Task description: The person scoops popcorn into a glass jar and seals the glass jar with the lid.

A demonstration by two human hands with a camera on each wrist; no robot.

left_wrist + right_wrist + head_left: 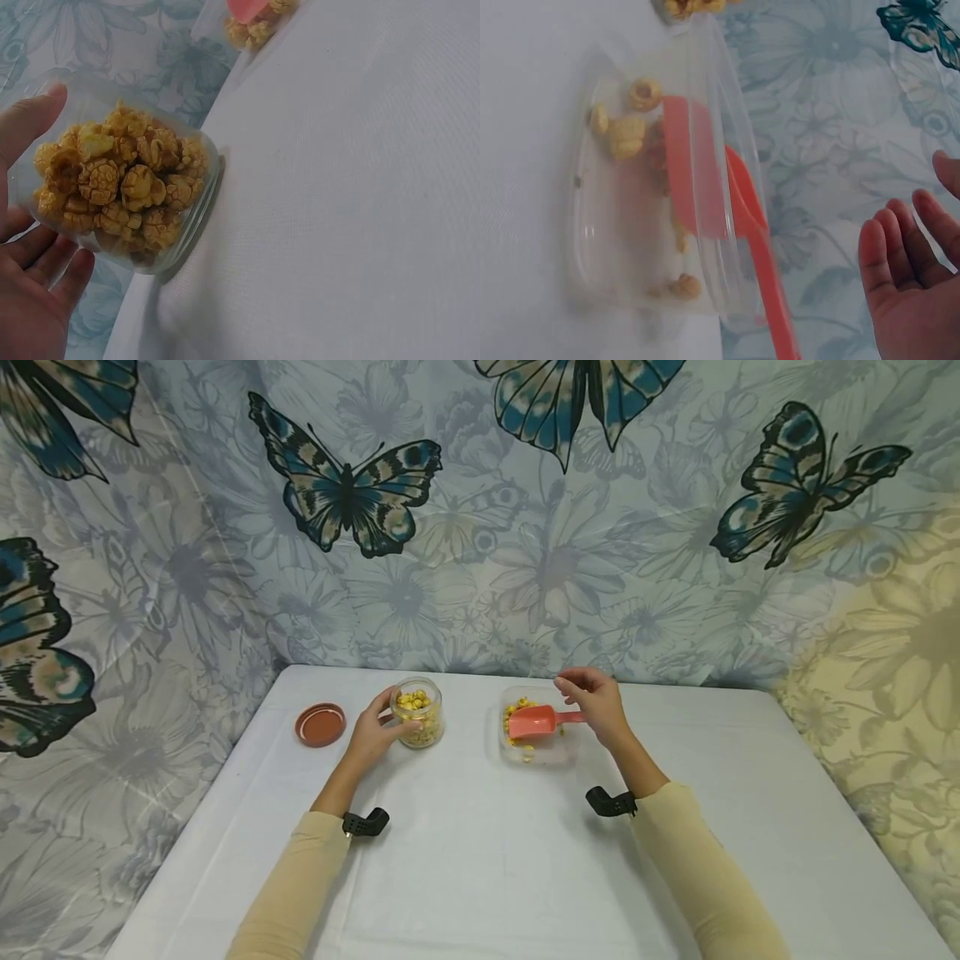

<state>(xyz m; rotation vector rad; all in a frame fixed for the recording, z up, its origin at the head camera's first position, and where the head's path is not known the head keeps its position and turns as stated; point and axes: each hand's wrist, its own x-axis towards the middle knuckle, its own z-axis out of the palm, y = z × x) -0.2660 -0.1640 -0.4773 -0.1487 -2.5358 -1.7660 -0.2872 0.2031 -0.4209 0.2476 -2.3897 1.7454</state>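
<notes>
A clear glass jar (429, 732) of yellow popcorn (120, 180) stands upright on the white table, its mouth uncovered. My left hand (369, 735) holds it from the left side, thumb on one side and fingers round the other. To the right sits a clear plastic container (551, 755) with some popcorn pieces (628, 136) left at its bottom. A red scoop (532, 722) lies in it, the handle sticking out over the rim. Close beside that handle is my right hand (600, 708), fingers loosely bent and apart from the scoop in the right wrist view.
A brown-red round lid (320, 725) lies on the table left of the jar. The white-covered table (480, 860) ends at a patterned butterfly cloth (465, 593) hanging behind it.
</notes>
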